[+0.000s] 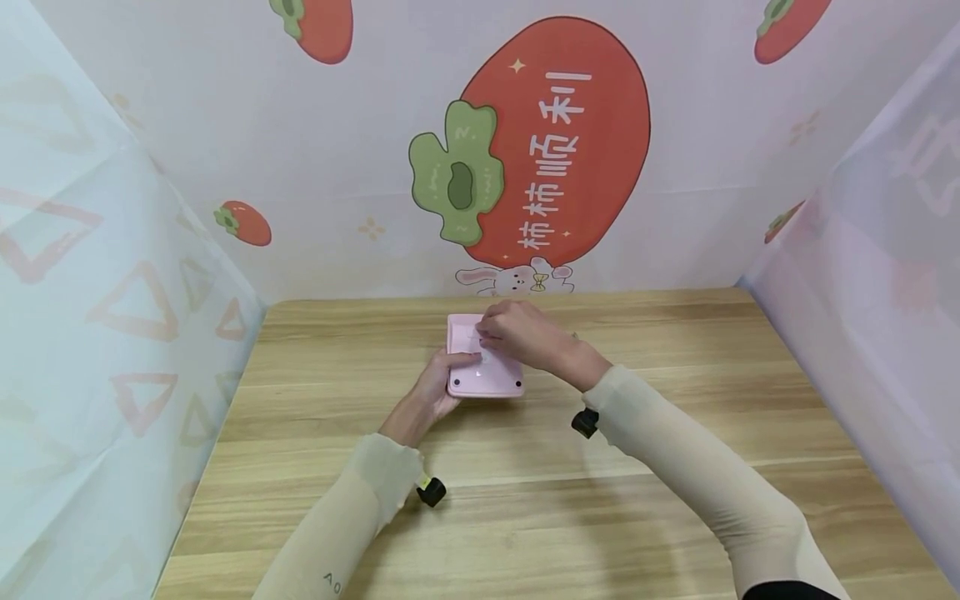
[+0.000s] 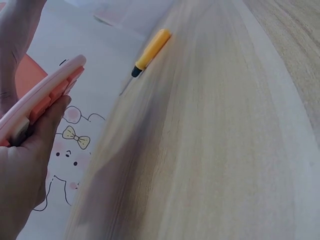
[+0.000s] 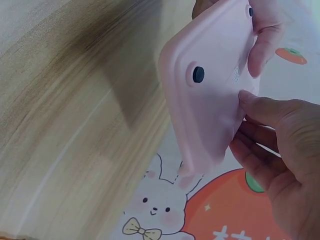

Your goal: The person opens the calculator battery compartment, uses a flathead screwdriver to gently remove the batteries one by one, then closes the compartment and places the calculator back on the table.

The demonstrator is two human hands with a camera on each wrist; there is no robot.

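Observation:
My left hand holds a pink calculator upright by its left side, thumb across the back. The back, with its small black round feet, faces me in the head view; orange-pink keys show on its other side in the left wrist view. Against the upper part of the back, my right hand has its fingers bent and its thumb touching the surface, as the right wrist view shows near the thumb. I cannot tell whether its fingertips pinch a small part there.
Lying on the wooden table, toward its far side, is a yellow pen-shaped thing with a black end. A white cloth wall printed with persimmons and a rabbit rises behind the table; further cloth hangs at both sides.

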